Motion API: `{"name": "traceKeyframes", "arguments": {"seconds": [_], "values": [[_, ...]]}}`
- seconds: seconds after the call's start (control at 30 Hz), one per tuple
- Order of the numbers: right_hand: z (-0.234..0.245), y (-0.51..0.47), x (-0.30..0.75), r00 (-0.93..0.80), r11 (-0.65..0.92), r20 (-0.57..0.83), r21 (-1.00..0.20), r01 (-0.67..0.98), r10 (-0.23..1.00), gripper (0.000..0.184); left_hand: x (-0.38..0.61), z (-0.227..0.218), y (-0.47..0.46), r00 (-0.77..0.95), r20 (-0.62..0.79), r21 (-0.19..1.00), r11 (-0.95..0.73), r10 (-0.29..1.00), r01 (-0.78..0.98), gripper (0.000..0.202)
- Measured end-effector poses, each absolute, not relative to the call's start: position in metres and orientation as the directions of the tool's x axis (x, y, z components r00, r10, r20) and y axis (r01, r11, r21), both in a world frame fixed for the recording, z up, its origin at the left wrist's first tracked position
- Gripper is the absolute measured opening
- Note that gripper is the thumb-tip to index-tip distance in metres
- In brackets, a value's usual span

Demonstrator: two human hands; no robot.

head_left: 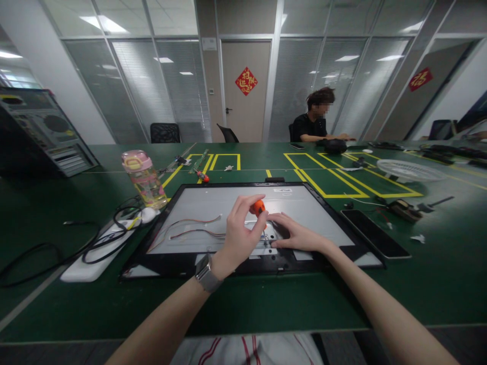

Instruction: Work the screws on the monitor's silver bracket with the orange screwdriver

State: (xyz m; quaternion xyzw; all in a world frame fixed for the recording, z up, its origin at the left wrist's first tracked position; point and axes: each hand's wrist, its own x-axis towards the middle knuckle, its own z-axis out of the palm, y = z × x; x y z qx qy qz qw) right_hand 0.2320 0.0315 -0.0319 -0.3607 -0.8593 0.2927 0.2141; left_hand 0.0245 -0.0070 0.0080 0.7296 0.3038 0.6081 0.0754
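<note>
A black-framed flat panel (327,208) lies face down on the green table in front of me, its grey metal back showing thin coloured wires (190,227). My left hand (239,234), with a watch on the wrist, is closed around the orange handle of a small screwdriver (259,208) that stands upright on the panel's lower middle. My right hand (294,234) rests on the panel just right of the screwdriver's tip, fingers pressed together near the tip; whether they pinch anything is hidden.
A pink water bottle (144,178) and black cables (102,238) lie left of the panel, a dark phone-like slab (375,233) to its right. A computer case (41,132) stands far left. Another person (315,121) sits across the table, near a white fan grille (409,170).
</note>
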Motion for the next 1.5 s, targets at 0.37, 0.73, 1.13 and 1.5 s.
{"name": "traceKeyframes", "arguments": {"seconds": [0.37, 0.73, 1.13, 1.5], "values": [[-0.0347, 0.0327, 0.2316, -0.637, 0.565, 0.152, -0.643, 0.517, 0.756, 0.068, 0.0239, 0.0091, -0.0071, 0.051, 0.838, 0.496, -0.798, 0.543, 0.343, 0.023], [-0.0317, 0.0312, 0.2310, -0.638, 0.559, 0.141, -0.646, 0.519, 0.757, 0.068, 0.0236, 0.0112, -0.0082, 0.040, 0.819, 0.524, -0.774, 0.572, 0.356, 0.019], [-0.0320, 0.0321, 0.2308, -0.643, 0.567, 0.140, -0.634, 0.526, 0.753, 0.067, 0.0211, 0.0109, -0.0081, 0.067, 0.836, 0.493, -0.800, 0.544, 0.341, 0.021], [-0.0347, 0.0327, 0.2316, -0.641, 0.563, 0.149, -0.650, 0.510, 0.753, 0.069, 0.0227, 0.0116, -0.0098, 0.106, 0.835, 0.489, -0.817, 0.540, 0.306, 0.026]]}}
